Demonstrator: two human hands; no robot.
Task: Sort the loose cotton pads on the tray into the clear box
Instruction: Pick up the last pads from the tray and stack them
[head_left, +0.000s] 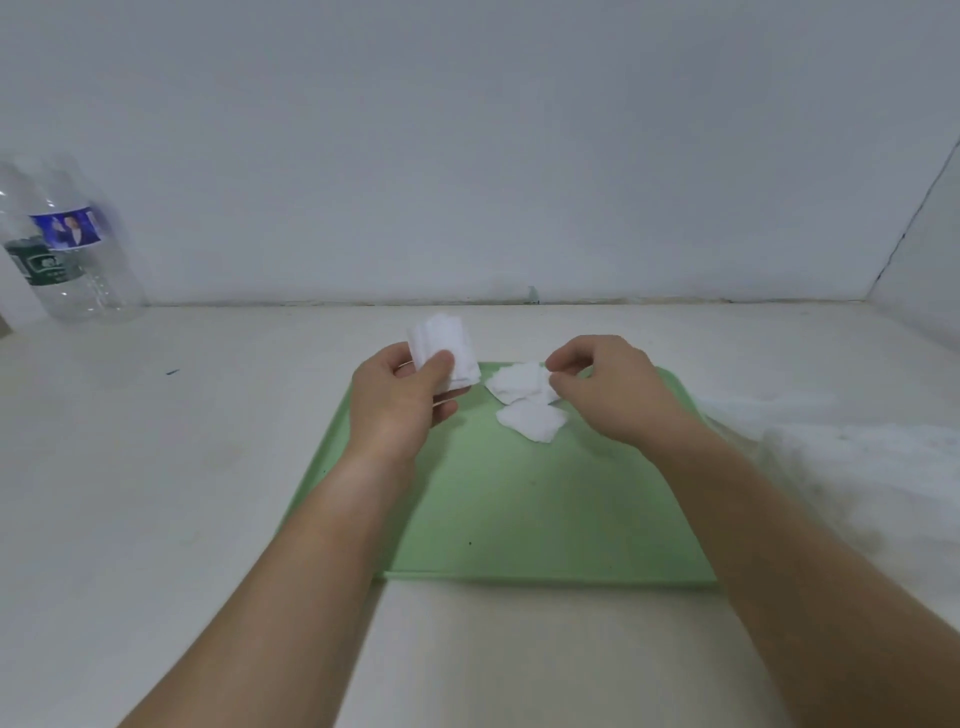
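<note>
While reaching in over a green tray (519, 519) on the table (156, 467), grips a stack of cotton pads (441, 348) in the left hand (395, 400) above the tray's far left corner. Curls right hand (608, 389) fingertips at the edge of the loose cotton pads (524, 400) lying on the tray's far part; cannot tell whether pinching one. Farther off, blurred translucent shape (841, 457) right of the tray, two plastic bottles (62, 244) far left by the wall (467, 156).

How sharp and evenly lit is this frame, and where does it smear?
Head view: soft even light, no glare, faint shadows; the pad stack in the left hand and loose pads on the green tray read sharp enough; the bottles at far left look ghosted; the right edge is a pale smear.
</note>
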